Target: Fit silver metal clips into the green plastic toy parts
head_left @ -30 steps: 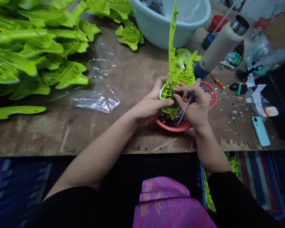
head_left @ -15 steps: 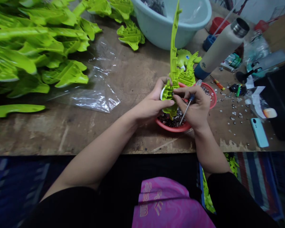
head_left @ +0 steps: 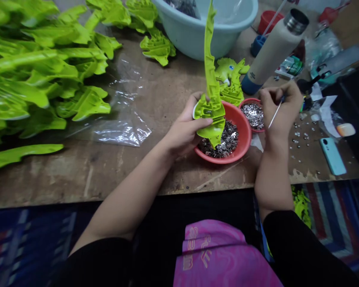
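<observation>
The right hand (head_left: 281, 107) has left for the basket (head_left: 250, 100) beside the red bowl (head_left: 245, 133) — fingers pinching a pick (head_left: 275, 115); the left hand (head_left: 182, 123) grips the lime-green moulding (head_left: 211, 109).

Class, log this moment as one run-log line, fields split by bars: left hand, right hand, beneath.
left hand: grips lime-green plastic part | right hand: holds metal pick beside small red bowl | beneath: larger red bowl of silver pieces

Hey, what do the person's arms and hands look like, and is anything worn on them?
The left hand and right hand are both bare, with no gloves, and no watch or bracelet shows at either wrist. The forearms are bare too. A plain black left sleeve and right sleeve cover the upper part of each arm.
</observation>
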Action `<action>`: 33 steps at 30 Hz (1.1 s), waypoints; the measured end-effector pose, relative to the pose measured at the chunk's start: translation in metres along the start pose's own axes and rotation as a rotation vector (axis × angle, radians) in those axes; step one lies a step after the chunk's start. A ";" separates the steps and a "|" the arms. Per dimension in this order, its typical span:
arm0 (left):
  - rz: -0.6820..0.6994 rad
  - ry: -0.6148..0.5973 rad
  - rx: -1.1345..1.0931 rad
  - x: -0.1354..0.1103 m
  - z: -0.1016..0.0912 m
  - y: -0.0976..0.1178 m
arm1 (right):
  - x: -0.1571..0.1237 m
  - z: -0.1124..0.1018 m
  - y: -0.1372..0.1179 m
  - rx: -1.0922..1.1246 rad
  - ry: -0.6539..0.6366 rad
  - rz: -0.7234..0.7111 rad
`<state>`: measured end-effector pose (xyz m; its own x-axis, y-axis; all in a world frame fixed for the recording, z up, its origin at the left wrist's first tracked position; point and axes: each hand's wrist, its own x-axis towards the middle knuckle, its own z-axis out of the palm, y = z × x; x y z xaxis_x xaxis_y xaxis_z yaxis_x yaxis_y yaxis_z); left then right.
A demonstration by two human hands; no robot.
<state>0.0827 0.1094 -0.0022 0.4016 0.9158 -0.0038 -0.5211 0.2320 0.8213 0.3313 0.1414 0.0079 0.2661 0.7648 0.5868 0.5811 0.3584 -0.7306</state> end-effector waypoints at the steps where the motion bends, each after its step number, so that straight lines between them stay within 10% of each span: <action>1: 0.012 0.012 -0.031 0.000 0.002 0.002 | 0.007 -0.005 0.012 -0.095 -0.068 0.112; 6: -0.016 0.065 -0.117 0.000 0.007 0.009 | 0.015 -0.008 0.043 -0.455 -0.468 0.286; 20: 0.022 0.026 -0.113 0.002 -0.001 0.013 | 0.020 -0.026 0.036 -0.491 -0.409 0.275; 25: -0.026 0.075 -0.138 0.000 0.005 0.015 | 0.016 -0.021 0.045 -0.045 -0.270 0.172; 33: -0.049 0.063 -0.126 -0.001 0.008 0.013 | -0.005 0.008 0.017 0.449 -0.470 0.086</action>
<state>0.0818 0.1083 0.0130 0.3826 0.9204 -0.0810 -0.5942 0.3123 0.7412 0.3335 0.1480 -0.0098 -0.1261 0.9169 0.3787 0.1685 0.3960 -0.9027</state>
